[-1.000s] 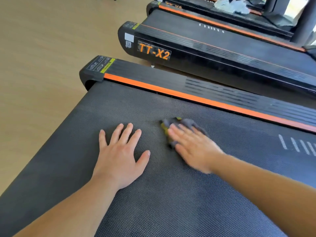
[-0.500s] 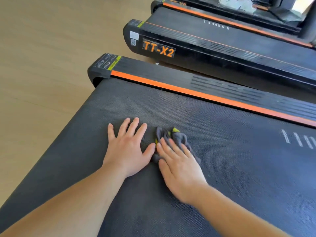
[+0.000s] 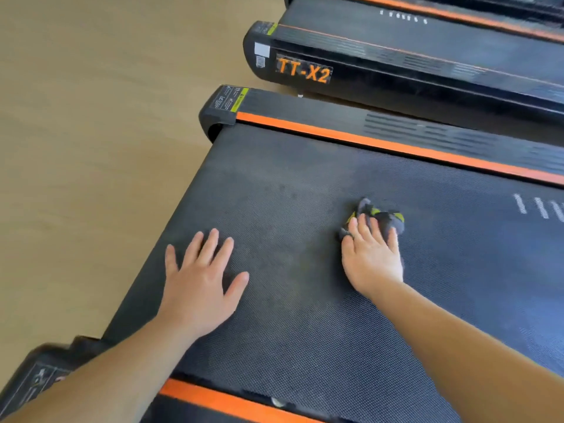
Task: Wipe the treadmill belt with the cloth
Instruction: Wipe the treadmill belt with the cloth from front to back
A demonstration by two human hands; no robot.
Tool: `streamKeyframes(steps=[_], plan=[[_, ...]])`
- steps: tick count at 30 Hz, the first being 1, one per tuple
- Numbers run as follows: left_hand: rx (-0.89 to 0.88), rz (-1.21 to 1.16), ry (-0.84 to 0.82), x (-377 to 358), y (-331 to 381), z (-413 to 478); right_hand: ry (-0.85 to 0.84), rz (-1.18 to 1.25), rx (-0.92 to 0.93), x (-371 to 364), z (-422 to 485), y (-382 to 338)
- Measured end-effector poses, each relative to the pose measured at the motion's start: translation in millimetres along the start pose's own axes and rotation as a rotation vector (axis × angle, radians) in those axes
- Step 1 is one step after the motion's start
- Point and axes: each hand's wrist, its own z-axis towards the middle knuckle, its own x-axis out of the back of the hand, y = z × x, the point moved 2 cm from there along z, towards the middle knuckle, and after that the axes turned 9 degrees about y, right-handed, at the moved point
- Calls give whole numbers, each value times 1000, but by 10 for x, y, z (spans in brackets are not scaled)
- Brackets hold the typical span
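The left hand [image 3: 200,282] lies flat with spread fingers on the treadmill belt [image 3: 305,315]; to its right, the right hand [image 3: 370,254] presses flat the crumpled cloth [image 3: 381,218] (grey, with yellow-green parts).

The crumpled gray cloth [image 3: 385,219] with yellow-green trim sat bunched on the dark textured treadmill belt [image 3: 299,190], toward its right side.

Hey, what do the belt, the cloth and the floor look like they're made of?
Belt: likely rubber or PVC, matte black, fine dotted texture.
Cloth: soft fabric, maybe microfibre, grey with yellow-green, crumpled folds.
Floor: wood or laminate, pale, faint grain streaks.
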Motion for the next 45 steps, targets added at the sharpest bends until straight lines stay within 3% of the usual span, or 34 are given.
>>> streamKeyframes(steps=[4, 8, 10, 13, 15, 19, 23, 26, 28, 31, 33, 35, 37, 41, 43, 45], plan=[[20, 17, 26, -127, -59, -113, -20, 4, 486, -243, -838, -681], [11, -1, 77, -122, -72, -100, -80, -87, 796, -175, -1046, -480], [14, -20, 85, -127, -84, -101, -18, -212, 731, -74, -714, -205], [6, -33, 82, -127, -96, -96, -61, -314, 259, 75, -120, 80], [11, -28, 79, -127, -105, -104, -60, -272, 143, 82, -42, -45], [7, -30, 100, -124, -86, -102, -32, 29, 390, -142, -745, -783], [7, -32, 111, -137, -81, -94, -78, 58, 731, -267, -1470, -909], [12, -44, 115, -148, -109, -98, -109, -68, 878, -144, -1327, -541], [9, -61, 109, -153, -108, -95, -75, -190, 774, -40, -1023, -263], [5, -66, 124, -157, -111, -97, -20, -252, 348, 96, -591, 21], [9, -59, 126, -163, -115, -91, -7, -172, 202, 97, -578, -62], [7, -57, 128, -174, -107, -88, -15, -3, 256, -24, -791, -376], [12, -57, 146, -177, -103, -93, -58, 131, 437, -184, -1182, -726], [4, -40, 136, -181, -96, -84, -217, 147, 770, -191, -1549, -794], [7, -47, 136, -180, -109, -83, -245, 114, 826, -91, -1460, -552], [14, -50, 135, -177, -114, -85, -221, 27, 750, -47, -1260, -272]])
